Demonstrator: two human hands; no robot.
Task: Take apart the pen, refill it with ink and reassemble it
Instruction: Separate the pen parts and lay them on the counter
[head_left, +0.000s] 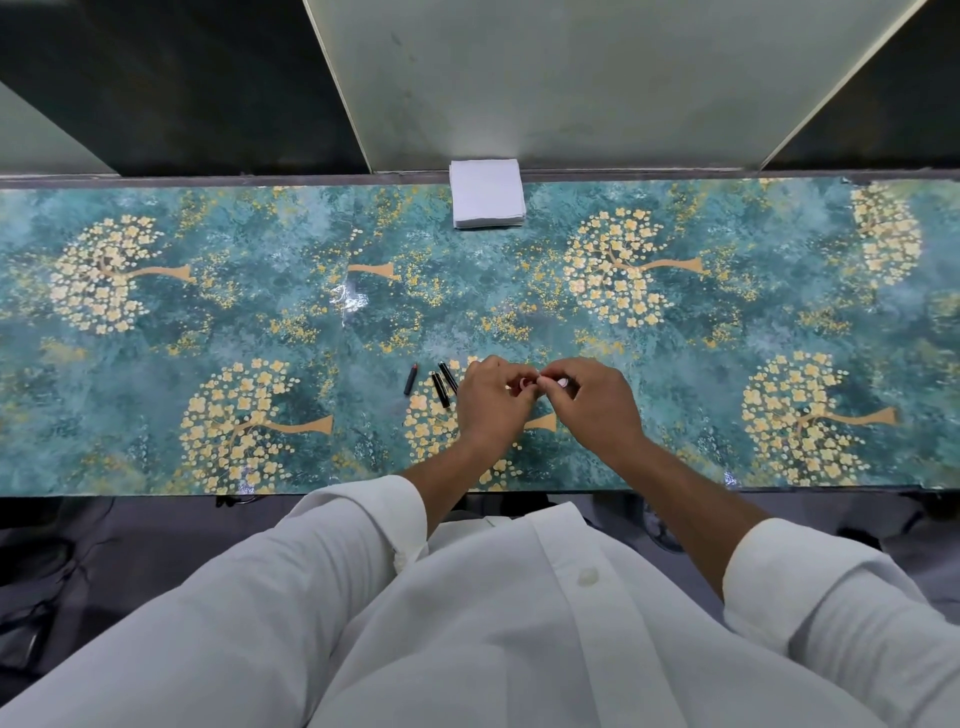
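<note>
My left hand (491, 397) and my right hand (592, 400) meet fingertip to fingertip just above the table, pinching a small pen part (527, 383) between them; it is mostly hidden by the fingers and shows only a bit of red and white. Left of my left hand two black pen pieces (444, 384) lie side by side on the table. Further left lies a thin dark piece with a red tip (410, 379).
A stack of white tissues (487, 193) sits at the far edge of the table, straight ahead. The table (208, 322) carries a teal cover with golden trees. A pale partition panel (545, 78) rises behind it.
</note>
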